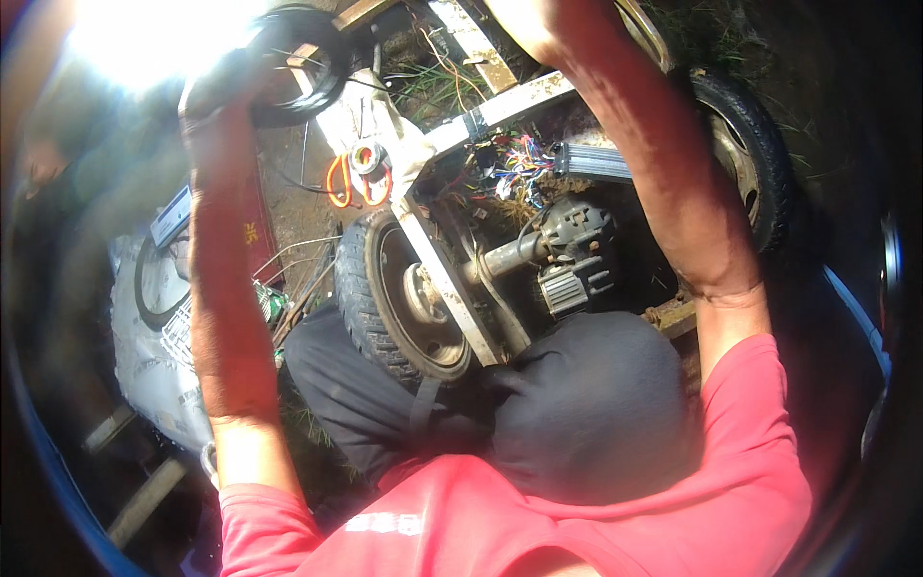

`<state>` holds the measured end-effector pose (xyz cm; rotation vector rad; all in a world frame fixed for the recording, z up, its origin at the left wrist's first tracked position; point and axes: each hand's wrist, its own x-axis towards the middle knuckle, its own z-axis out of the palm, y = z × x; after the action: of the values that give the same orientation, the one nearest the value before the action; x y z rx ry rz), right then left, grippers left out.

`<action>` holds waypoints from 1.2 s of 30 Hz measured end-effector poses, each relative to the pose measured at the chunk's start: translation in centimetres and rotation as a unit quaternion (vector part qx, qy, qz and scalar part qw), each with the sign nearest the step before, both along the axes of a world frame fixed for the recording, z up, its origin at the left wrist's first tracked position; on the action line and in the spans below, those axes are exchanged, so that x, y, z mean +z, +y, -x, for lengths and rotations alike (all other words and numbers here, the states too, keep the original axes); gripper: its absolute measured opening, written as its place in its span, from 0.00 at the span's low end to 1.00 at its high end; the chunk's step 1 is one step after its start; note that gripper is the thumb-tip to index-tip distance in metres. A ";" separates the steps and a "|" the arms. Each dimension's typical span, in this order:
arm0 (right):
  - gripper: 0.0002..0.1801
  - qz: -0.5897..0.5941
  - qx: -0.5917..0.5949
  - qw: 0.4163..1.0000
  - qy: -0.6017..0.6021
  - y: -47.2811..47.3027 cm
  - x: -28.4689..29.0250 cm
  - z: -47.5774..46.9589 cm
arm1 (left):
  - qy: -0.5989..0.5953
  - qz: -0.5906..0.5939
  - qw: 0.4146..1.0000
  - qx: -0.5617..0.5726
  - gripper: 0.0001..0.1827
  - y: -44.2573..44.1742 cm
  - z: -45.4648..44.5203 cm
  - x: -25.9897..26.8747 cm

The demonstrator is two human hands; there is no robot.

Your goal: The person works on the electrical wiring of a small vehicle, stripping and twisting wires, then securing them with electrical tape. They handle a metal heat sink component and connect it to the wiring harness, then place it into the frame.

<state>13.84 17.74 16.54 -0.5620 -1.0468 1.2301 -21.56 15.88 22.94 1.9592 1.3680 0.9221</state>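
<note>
My left hand (220, 90), blurred and partly lost in glare, grips a coil of black cable (306, 108) at upper left. My right hand (530, 25) reaches past the top edge above the metal frame; its fingers are out of view. A white-painted metal vehicle frame (530, 101) spans the middle. An orange cable loop (337, 180) and a roll of tape (365, 156) lie by a whitish cloth on it. A bundle of coloured wires (523, 169) runs to a finned metal controller box (595, 161). Below are an axle with a motor (577, 223) and a tyred wheel (371, 303) against my leg.
Another wheel (753, 159) stands at right beyond my forearm. At left are a grey sack (155, 368), a red printed sheet (263, 216), a small blue-and-white box (171, 215) and thin metal rods (299, 303). Wooden bars (144, 498) lie at lower left.
</note>
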 end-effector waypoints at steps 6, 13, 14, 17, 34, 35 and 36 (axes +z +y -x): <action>0.26 0.063 -0.016 0.913 -0.402 -9.1 -9.2 -7.5 | -0.235 0.050 0.970 0.044 0.16 5.2 8.7 0.1; 0.51 -0.001 -0.037 0.697 -0.716 -17.2 -17.6 -11.5 | 0.382 -0.395 0.836 0.005 0.16 3.0 11.8 3.8; 0.46 -0.004 -0.047 0.685 -0.727 -17.5 -18.1 -11.4 | 0.305 -0.353 0.884 -0.022 0.17 3.5 14.1 4.5; 0.43 -0.009 -0.023 0.691 -0.722 -16.9 -19.0 -11.6 | -0.046 -0.121 0.988 0.088 0.12 1.9 17.9 8.9; 0.39 0.057 0.238 0.654 -0.716 -11.3 -16.5 -13.7 | -0.154 -0.128 0.917 0.346 0.05 -6.7 19.5 3.8; 0.39 0.068 0.248 0.649 -0.716 -11.1 -16.4 -13.8 | -0.138 -0.129 0.920 0.345 0.05 -6.9 19.8 3.0; 0.39 0.092 0.259 0.653 -0.705 -10.9 -16.5 -13.8 | -0.137 -0.124 0.915 0.359 0.12 -7.2 20.5 2.3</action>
<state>27.64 6.80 0.08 -1.5884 -2.5451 1.2826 -42.11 8.65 25.20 1.3904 1.9021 1.7033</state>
